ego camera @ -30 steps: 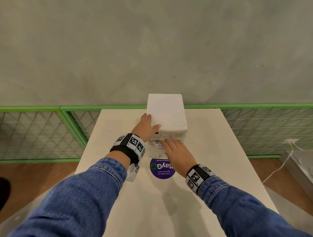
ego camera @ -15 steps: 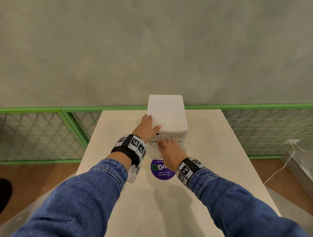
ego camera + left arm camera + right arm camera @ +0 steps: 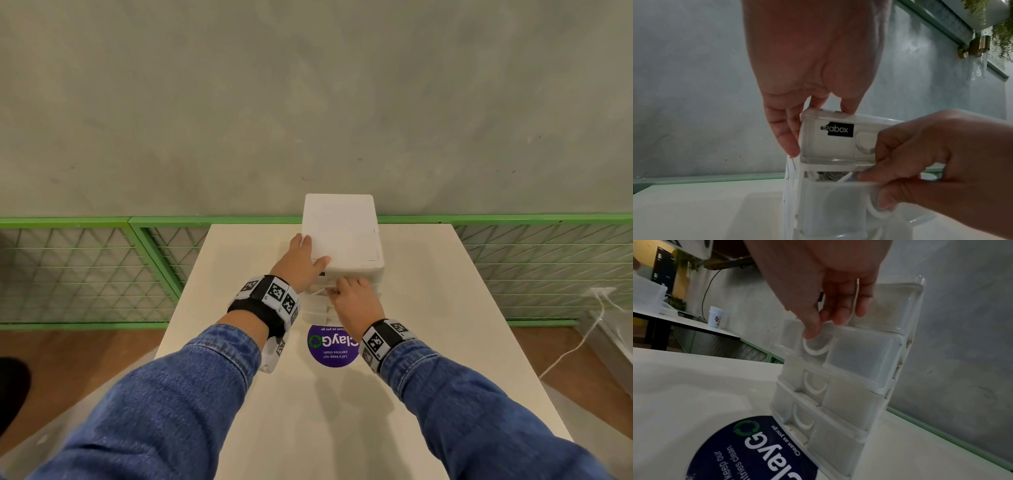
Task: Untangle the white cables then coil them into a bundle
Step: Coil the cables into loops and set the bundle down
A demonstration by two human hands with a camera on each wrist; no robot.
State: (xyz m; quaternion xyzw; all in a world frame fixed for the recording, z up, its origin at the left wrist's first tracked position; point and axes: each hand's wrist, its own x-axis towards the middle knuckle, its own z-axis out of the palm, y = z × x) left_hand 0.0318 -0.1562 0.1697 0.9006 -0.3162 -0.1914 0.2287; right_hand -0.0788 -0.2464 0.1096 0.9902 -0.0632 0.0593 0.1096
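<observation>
A white plastic drawer unit (image 3: 342,233) stands at the far middle of the table. My left hand (image 3: 301,260) braces its top left corner, thumb on the lid and straight fingers (image 3: 789,133) flat against the side. My right hand (image 3: 352,298) pinches the front of the second drawer (image 3: 859,345), thumb on the handle recess and fingers hooked over its top edge. That drawer is pulled out a little. A white cable (image 3: 844,178) pokes out of the gap by my right fingertips, with more coiled cable dim inside. A white strand (image 3: 857,301) runs between my right fingers.
The cream table (image 3: 428,308) carries a round purple sticker (image 3: 332,349) just in front of the unit. A green mesh fence (image 3: 85,274) and a grey wall stand behind. Another white cord (image 3: 582,342) trails on the floor at the right.
My right hand has gone from lying flat before the unit to reaching in, its fingers curled onto the second drawer's front. The left hand has stayed on the corner.
</observation>
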